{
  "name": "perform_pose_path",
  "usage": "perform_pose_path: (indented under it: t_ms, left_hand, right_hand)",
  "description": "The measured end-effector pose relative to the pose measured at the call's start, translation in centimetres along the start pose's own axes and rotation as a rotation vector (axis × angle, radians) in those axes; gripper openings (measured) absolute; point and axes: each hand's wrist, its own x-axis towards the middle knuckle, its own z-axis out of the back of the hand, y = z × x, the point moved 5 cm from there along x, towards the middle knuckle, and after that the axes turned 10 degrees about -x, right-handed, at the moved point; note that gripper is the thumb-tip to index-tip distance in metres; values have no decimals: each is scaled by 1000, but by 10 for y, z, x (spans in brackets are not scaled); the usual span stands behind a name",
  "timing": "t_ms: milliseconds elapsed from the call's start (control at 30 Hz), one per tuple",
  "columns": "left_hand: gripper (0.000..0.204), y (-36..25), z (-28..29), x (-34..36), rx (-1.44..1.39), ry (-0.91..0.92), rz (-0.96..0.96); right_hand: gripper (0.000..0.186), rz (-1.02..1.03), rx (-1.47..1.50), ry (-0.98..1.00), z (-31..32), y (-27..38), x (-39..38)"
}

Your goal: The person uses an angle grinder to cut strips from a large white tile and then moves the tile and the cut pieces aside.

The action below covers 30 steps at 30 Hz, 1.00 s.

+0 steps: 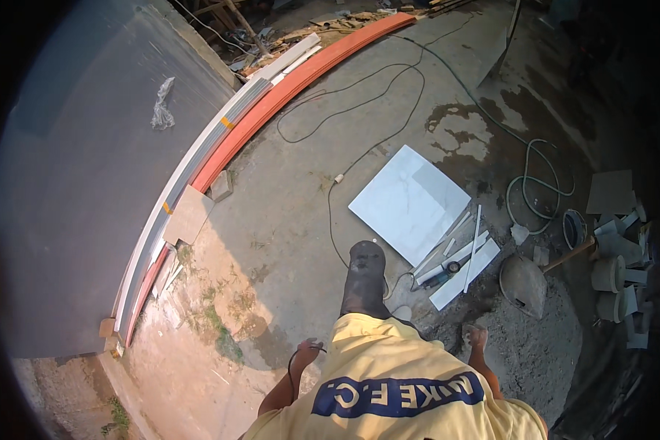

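Down at the lower middle of the view, the left hand [309,346] is curled shut around a thin black cable [293,370], which loops from the fist down along the forearm; the short stretch that shows runs roughly upright in the picture, over the bare concrete floor [286,220]. That forearm comes up from the lower edge, bent at the elbow beside the yellow shirt [389,381]. On the other side the right hand [477,337] hangs low over a patch of sand [543,352], its arm nearly straight; whether its fingers are spread or curled cannot be told at this size. One dark boot [365,279] steps forward between the two arms, its toe pointing away from the person.

Just beyond the boot lies one square white tile [411,202], turned corner-on like a diamond, with several narrow white tile strips [466,268] beside its near-right edge and a small power tool [436,277] among them. One shovel [528,282] rests on the sand to the right. Along the left side of the floor, one long orange board [286,92] and a stack of grey strips [198,165] lie lengthwise side by side.
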Motion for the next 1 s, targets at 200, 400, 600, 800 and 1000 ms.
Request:
perform_pose_path:
  t_ms: [200, 400, 600, 800, 1000]
  left_hand:
    - [42, -17, 21, 55, 388, 213, -158]
    - [50, -26, 92, 146, 856, 522, -38]
    - [49, 38, 297, 236, 324, 175, 38]
    - [62, -65, 443, 242, -515, 446, 532]
    - [67, -110, 494, 271, -393, 620, 337]
  right_hand:
    - [37, -86, 301, -11, -28, 58, -77]
    - [50, 189, 351, 44, -100, 181, -65]
    - [51, 141, 545, 398, -236, 469, -98]
    - [53, 399, 162, -32, -143, 577, -122]
    - [53, 241, -30, -72, -207, 527, -80]
